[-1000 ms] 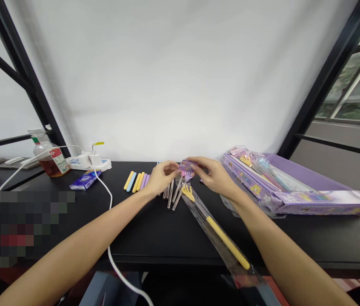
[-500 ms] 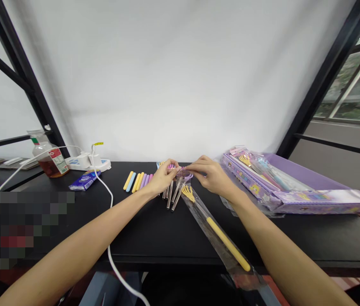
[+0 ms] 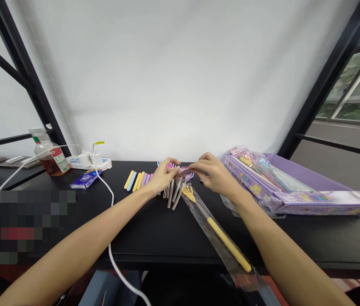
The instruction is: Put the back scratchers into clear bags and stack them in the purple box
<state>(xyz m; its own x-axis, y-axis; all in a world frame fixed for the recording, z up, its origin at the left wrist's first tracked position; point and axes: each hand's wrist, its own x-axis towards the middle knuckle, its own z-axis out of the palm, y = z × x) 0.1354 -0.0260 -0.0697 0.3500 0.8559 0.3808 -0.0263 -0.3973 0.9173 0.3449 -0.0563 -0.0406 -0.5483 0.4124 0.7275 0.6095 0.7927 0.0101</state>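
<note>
My left hand (image 3: 164,175) and my right hand (image 3: 210,171) pinch a thin, dark purplish piece (image 3: 185,172) between them; its kind is too small to make out. Just below and behind it lie several back scratcher parts with silver rods (image 3: 170,197) and coloured claw heads, partly covered by my left hand. Several loose handles (image 3: 139,181) in yellow, blue, purple and pink line up left of that hand. A yellow back scratcher (image 3: 224,238) in a clear sleeve slants toward the table's front edge, its claw beneath my fingers' level.
An opened purple box (image 3: 295,170) with bagged back scratchers stands on the right. A blue packet (image 3: 86,179), a white power strip (image 3: 103,164) and a bottle of brown liquid (image 3: 50,157) are at the left. A white cable (image 3: 112,259) crosses the black table (image 3: 154,242).
The purplish piece appears tilted differently between my fingers. My right hand has shifted slightly; the laid-out parts stay in place.
</note>
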